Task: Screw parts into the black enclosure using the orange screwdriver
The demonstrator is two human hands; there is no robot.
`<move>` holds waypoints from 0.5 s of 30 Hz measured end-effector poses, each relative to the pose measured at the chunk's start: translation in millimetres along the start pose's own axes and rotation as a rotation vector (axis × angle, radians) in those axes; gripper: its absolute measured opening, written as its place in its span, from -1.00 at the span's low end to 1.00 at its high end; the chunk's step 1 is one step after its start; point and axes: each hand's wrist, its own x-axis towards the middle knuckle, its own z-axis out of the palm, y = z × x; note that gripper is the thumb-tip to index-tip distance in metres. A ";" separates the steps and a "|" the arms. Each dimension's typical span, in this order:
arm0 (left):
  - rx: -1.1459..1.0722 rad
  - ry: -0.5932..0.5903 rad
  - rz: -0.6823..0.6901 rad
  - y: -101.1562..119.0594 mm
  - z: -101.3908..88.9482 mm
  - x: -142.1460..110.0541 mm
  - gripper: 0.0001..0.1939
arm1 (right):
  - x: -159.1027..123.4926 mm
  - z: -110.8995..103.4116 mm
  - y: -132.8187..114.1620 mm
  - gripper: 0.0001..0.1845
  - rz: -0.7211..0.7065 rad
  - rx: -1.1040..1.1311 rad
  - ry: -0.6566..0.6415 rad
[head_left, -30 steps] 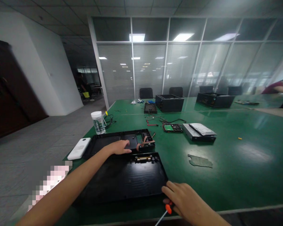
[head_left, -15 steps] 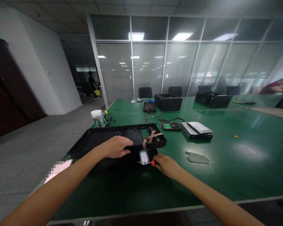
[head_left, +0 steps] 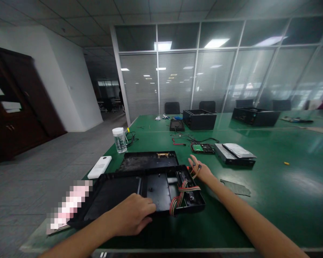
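A shallow black plastic casing (head_left: 158, 190) with striped ribbon cable (head_left: 181, 195) at its right end lies close to me. My left hand (head_left: 134, 214) grips its near rim, fingers over the edge. Just past the casing's far right corner is my right hand (head_left: 201, 172), index finger and thumb extended. A screwdriver, mostly hidden, is in that hand; only a bit of its orange handle (head_left: 188, 167) shows. Behind the casing lies the other black shell (head_left: 148, 160), flat, with a brass-coloured metal strip (head_left: 163, 155) near its far edge.
A water bottle (head_left: 120, 140) and a white phone-like device (head_left: 99, 167) stand at the left. Beyond are a hard drive with green board (head_left: 201, 148), a silver-black drive unit (head_left: 235, 154) and black computer cases (head_left: 199, 120). A grey-green flat piece (head_left: 235, 188) lies right.
My left hand has lifted the ribbon-cable casing over the other shell and brought it nearer. My right hand has pushed the other shell away, behind it.
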 end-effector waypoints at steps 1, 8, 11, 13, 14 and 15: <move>0.001 -0.012 -0.002 -1.2 4.2 1.3 -0.92 | 1.2 -1.6 11.9 -0.61 0.069 -0.085 -0.020; 0.013 -0.108 -0.047 -19.7 21.2 22.2 -0.86 | 5.9 -8.0 51.4 -0.67 0.318 0.051 0.020; -0.112 -0.218 -0.083 -40.5 10.7 40.6 -0.70 | 5.7 -9.3 26.9 -0.57 0.249 0.269 -0.008; -0.237 -0.233 -0.069 -60.5 2.4 58.4 -0.60 | 3.8 -8.5 4.0 -0.56 0.199 0.292 -0.043; -0.268 -0.202 -0.044 -71.6 -0.1 68.3 -0.60 | 2.3 -7.3 -7.1 -0.56 0.186 0.264 -0.062; -0.249 -0.116 -0.040 -82.8 -0.9 78.3 -0.62 | 0.7 -5.8 -17.0 -0.57 0.181 0.223 -0.081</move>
